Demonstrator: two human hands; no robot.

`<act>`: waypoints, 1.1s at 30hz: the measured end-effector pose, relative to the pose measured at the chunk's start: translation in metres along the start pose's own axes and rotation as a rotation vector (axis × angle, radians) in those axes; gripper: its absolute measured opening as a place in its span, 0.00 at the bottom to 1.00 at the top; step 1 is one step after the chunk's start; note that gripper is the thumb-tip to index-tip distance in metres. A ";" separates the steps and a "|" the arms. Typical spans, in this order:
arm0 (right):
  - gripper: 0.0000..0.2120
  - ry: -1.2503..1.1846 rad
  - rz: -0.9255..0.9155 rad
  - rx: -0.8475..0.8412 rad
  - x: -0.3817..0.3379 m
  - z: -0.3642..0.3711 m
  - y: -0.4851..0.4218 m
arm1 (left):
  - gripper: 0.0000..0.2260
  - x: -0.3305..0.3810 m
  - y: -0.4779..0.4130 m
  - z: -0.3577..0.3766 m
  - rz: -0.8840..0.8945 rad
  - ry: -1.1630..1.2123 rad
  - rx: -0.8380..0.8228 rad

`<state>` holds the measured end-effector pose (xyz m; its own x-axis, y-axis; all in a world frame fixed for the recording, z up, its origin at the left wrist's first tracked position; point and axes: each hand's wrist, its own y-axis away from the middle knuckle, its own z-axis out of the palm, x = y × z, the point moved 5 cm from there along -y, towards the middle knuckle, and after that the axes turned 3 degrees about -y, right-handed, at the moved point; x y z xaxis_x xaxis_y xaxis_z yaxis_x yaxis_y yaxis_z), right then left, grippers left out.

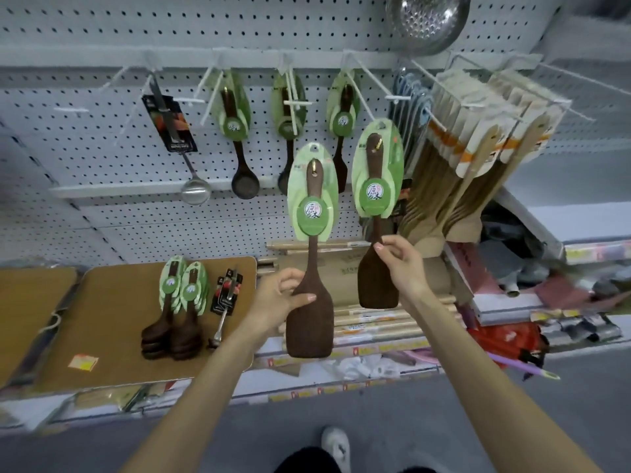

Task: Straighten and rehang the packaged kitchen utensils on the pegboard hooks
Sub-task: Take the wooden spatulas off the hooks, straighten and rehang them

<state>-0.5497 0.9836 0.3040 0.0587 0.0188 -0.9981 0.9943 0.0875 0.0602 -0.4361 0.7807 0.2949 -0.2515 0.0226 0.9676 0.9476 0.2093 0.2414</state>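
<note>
White pegboard (102, 138) rises behind; the left hand (283, 297) grips one dark brown wooden spatula (309, 322) on a green oval card, and the right hand (404, 266) pinches a second spatula (377, 285). Both stand upright, hang holes topmost; the second sits nearer the white wire hook (397, 96) above.

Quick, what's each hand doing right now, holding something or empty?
Left hand: grips the left dark wooden spatula near its blade.
Right hand: pinches the right dark wooden spatula by its handle.

Two hands (276, 298) (401, 264), two dark spatulas (309, 322) (377, 285), three hanging green-carded utensils (235, 121) (288, 110) (342, 110), one steel ladle (195, 191), one steel colander (428, 18).
</note>
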 end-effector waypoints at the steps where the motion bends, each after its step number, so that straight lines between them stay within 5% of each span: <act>1: 0.09 0.016 -0.012 -0.018 0.002 -0.001 -0.007 | 0.11 -0.001 -0.005 0.001 -0.003 -0.009 0.009; 11: 0.03 0.037 -0.007 -0.094 0.010 0.006 -0.074 | 0.10 0.009 -0.030 0.004 -0.024 0.000 0.157; 23: 0.12 -0.051 0.089 -0.046 -0.002 0.058 -0.182 | 0.07 0.000 -0.011 -0.013 -0.064 0.008 0.212; 33: 0.19 0.302 0.131 -0.226 0.030 0.062 -0.200 | 0.07 -0.015 -0.004 -0.017 -0.119 0.028 0.260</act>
<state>-0.7415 0.9050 0.2615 0.1214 0.3330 -0.9351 0.9339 0.2809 0.2212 -0.4333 0.7625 0.2809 -0.3489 -0.0433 0.9362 0.8285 0.4526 0.3297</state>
